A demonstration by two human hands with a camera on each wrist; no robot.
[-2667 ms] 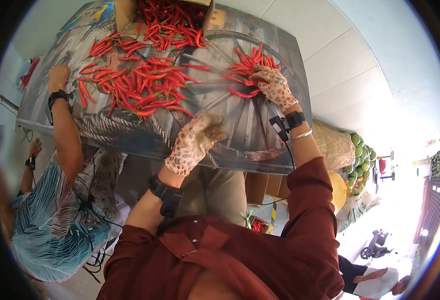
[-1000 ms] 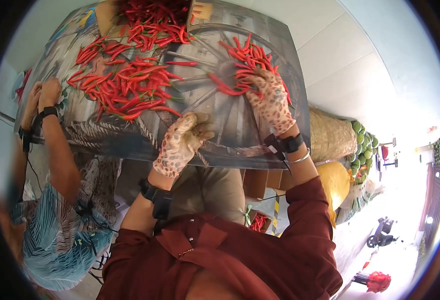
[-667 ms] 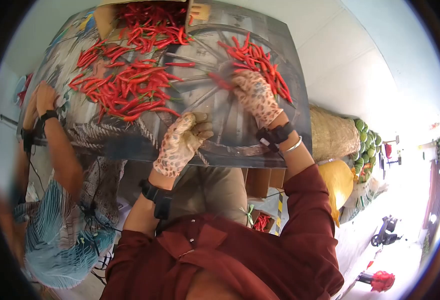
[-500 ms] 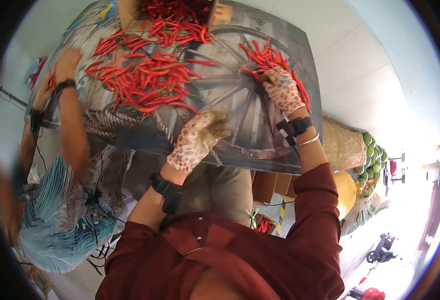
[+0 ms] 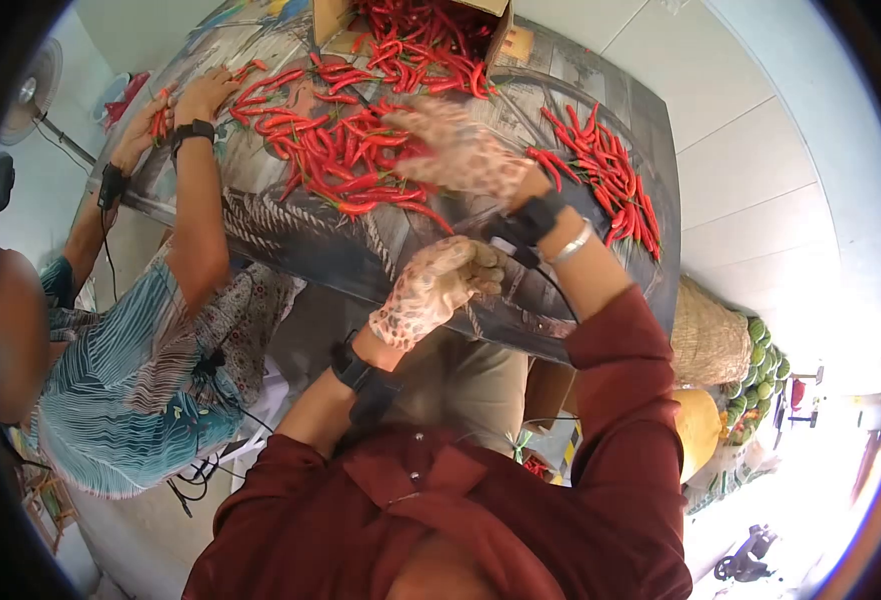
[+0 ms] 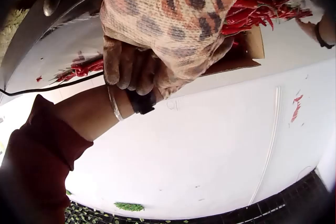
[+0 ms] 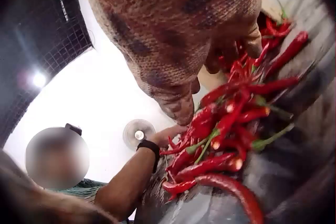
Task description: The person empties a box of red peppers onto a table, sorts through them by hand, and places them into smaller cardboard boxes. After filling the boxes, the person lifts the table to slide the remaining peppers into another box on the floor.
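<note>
My right hand (image 5: 461,150), in a spotted glove and blurred, reaches over the right side of the large pile of red chillies (image 5: 336,150), fingers spread. In the right wrist view its fingertips hang close over chillies (image 7: 226,124) with green stems, with nothing seen in its grasp. My gloved left hand (image 5: 439,285) stays near the table's front edge, its fingers loosely curled with nothing visible in them. In the left wrist view the back of that glove (image 6: 168,19) fills the top. A smaller bunch of chillies (image 5: 611,165) lies at the right, roughly lined up.
A cardboard box (image 5: 501,40) spills chillies at the table's back. At the left another person's hands (image 5: 201,95) are on the table (image 5: 291,255) beside a few chillies. A woven sack (image 5: 706,335) and a yellow sack (image 5: 696,430) stand right of the table.
My right hand has left the smaller bunch at the right, where it was handling chillies, and swung left to the large pile. My left hand keeps its pose. The other person's hands have moved too.
</note>
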